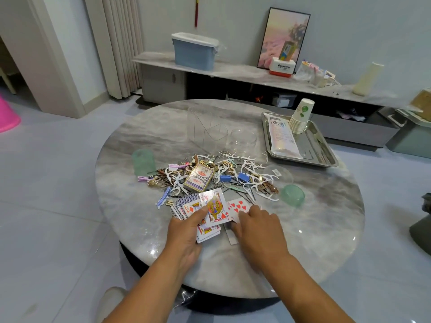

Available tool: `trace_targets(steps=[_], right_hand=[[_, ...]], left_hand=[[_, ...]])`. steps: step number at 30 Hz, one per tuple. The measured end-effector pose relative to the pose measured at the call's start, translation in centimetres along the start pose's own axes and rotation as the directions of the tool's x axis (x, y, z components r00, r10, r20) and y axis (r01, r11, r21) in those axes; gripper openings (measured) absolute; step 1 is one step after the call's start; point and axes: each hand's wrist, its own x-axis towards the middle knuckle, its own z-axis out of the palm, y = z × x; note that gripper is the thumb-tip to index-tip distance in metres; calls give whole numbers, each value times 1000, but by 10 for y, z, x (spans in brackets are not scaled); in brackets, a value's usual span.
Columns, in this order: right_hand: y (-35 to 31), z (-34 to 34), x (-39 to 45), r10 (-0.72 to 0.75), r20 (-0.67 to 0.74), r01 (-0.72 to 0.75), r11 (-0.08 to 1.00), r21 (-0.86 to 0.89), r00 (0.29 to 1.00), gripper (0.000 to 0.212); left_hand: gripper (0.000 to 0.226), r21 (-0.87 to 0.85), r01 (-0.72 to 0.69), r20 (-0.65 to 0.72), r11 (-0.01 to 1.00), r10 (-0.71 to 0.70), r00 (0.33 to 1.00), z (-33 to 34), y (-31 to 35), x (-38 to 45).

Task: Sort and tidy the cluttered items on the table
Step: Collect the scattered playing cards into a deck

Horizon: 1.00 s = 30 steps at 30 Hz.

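Two bare forearms, no sleeves in view, left grip [186, 231] and right grip [258, 226] both bare, no gloves, rings, watch or bracelets, short plain nails, pale shoe toe [109, 301] at the lower edge

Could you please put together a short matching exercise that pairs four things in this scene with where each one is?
Things:
1. stack of white paper cups with a green print
2. boxed deck of playing cards
3. fan of loose playing cards
4. blue lidded plastic bin

Places:
A. on the low grey shelf by the wall
B. held in the left hand
C. on the steel tray
D. in the middle of the pile of floss picks and hair clips

Pairs: 1-C, 2-D, 3-B, 4-A
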Motion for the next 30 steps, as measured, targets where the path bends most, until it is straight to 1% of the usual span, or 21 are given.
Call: trace_targets(steps=[1,2,4,5,6,7,8,9,10,11,12,14,17,20,22,24,25,27,28,29,30], right_hand=[[-2,-4,-1,-20,33,21,999,-28,999,46],[-3,-9,-3,-45,55,48,997,-55,997,47],[-3,-21,-3,-70,106,78,994,-77,992,36],[-2,-27,-2,-35,129,38,999,-26,991,28],[-1,-29,1,-1,122,-11,995,95,993,23],[-1,-34,2,85,106,-115,943,312,991,20],[-3,-34,3,177,130,-220,793,569,976,20],[-6,-32,4,217,197,-287,557,779,956,18],[-11,-31,4,209,248,-309,349,885,946,17],[-14,-26,5,175,276,-313,241,919,945,24],[-17,-20,5,153,292,-319,196,927,944,27],[-20,-13,5,189,300,-335,192,923,935,20],[-17,-6,7,245,324,-373,190,908,914,11],[-15,-5,3,182,393,-418,124,900,901,17],[-15,-6,0,146,409,-424,94,901,901,22],[-13,-5,2,178,404,-426,105,899,897,22],[-12,-5,4,216,397,-427,111,898,892,20],[-5,-3,11,323,361,-425,153,892,875,18],[1,-2,14,382,334,-432,207,878,862,15],[7,-2,16,427,303,-451,306,838,852,11],[11,-5,15,449,276,-483,452,750,850,19]], left_hand=[[30,1,4,-6,1000,-4,1000,2,1,-1],[30,1,6,-15,1000,-6,1000,2,1,-1],[30,7,19,-28,1000,-19,999,2,2,-2],[30,17,26,-31,1000,-25,999,2,3,-2],[30,30,28,-28,999,-27,999,1,3,-2],[31,48,26,-18,999,-26,1000,1,4,-2],[34,68,23,2,997,-23,1000,1,4,-3],[36,86,18,28,996,-20,999,1,4,-4],[38,100,13,53,995,-19,998,1,4,-5],[40,106,11,76,994,-19,997,2,4,-6],[42,107,15,98,994,-26,995,2,5,-7],[43,87,41,137,995,-52,989,-1,6,-8],[34,24,76,176,997,-79,981,-11,7,-5],[35,74,17,185,997,-30,982,-15,4,-4],[37,106,-14,166,994,-4,986,-10,2,-3],[38,119,-32,119,992,18,993,-6,0,-1],[38,110,-39,95,993,28,995,-4,1,0],[41,69,-40,66,997,35,997,-1,2,0],[41,42,-30,72,999,27,997,-2,2,0],[38,13,-13,88,1000,12,996,-4,3,0],[33,-7,5,108,1000,-4,994,-6,4,0]])
